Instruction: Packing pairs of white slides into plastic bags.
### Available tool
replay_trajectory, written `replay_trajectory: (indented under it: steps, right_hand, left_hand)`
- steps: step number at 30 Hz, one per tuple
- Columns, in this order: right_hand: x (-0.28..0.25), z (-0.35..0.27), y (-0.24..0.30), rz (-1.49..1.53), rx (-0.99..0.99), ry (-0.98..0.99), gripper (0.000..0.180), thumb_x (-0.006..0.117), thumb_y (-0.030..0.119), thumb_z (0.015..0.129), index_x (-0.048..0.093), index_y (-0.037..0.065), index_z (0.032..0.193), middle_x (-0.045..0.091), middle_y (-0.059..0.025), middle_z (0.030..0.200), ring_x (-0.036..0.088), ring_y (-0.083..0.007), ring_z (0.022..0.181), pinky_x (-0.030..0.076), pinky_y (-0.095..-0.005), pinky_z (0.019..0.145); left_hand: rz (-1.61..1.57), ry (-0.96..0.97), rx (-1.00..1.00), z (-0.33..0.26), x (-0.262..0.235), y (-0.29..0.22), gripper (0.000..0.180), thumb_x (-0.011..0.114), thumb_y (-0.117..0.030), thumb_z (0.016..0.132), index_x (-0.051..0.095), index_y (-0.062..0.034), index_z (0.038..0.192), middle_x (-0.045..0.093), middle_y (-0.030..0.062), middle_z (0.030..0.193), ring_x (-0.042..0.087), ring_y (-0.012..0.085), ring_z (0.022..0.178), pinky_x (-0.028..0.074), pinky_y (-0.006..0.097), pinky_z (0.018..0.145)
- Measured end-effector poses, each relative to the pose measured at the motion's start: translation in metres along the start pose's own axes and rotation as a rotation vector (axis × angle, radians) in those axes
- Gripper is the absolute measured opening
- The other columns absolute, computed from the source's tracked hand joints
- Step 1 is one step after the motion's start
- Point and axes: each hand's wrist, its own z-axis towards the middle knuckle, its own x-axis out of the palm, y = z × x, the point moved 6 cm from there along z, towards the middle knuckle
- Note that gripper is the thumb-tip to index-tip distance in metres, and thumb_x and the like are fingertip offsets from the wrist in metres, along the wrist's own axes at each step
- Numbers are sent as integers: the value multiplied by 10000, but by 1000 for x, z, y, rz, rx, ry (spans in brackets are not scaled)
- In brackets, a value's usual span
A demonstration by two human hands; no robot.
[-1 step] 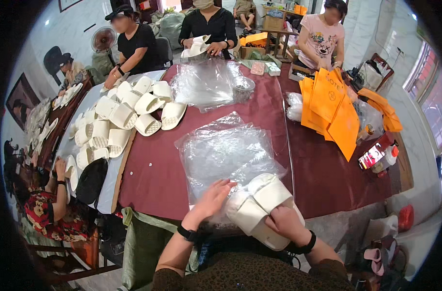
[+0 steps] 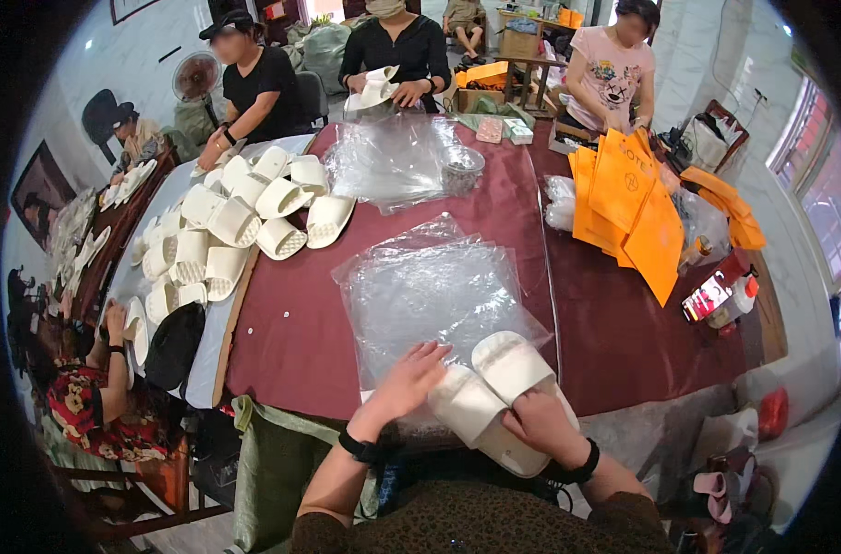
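My right hand (image 2: 542, 427) is closed on a pair of white slippers (image 2: 511, 367) at the table's front edge, its fingers curled between them. The toes of the pair point away from me, over the near edge of the clear plastic bags. My left hand (image 2: 409, 380) lies beside the left slipper, fingers stretched out over the plastic. The flat stack of clear plastic bags (image 2: 430, 286) is spread just beyond both hands. Whether the left fingertips touch the slipper, I cannot tell.
White slippers (image 2: 231, 222) are heaped at the left. More clear bags (image 2: 384, 162) lie at the far side, near a person holding slippers. Orange bags (image 2: 628, 198) and a pump bottle (image 2: 734, 300) stand right. A green sack (image 2: 287, 471) hangs by the near edge.
My left hand has shifted very slightly to the right, toward the slippers. The right hand keeps its hold on the pair.
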Motion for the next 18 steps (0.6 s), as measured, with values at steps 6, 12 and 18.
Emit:
replay_trajectory:
  steps: [6,12,18]
  right_hand:
    - [0,10,-2,18,63,-107,287,616,255,885,609,-12,780,627,-216,764,625,-385,722,494,-483,652]
    - [-1,15,-3,4,135,-122,285,615,242,884,612,-18,768,622,-215,736,634,-385,713,496,-479,639]
    - [33,21,2,-219,-149,-164,229,619,254,880,668,30,882,646,-157,823,641,-343,774,509,-457,664]
  left_hand:
    - [308,87,212,-22,21,-50,746,622,-486,904,350,-152,1513,258,244,1569,245,440,1446,235,532,1164]
    - [439,8,239,-24,23,-52,537,520,-207,973,397,-182,1495,246,136,1604,170,394,1485,173,575,1180]
    - [331,45,394,-30,36,-103,515,498,-161,968,433,-194,1478,248,77,1613,145,351,1502,107,596,1185]
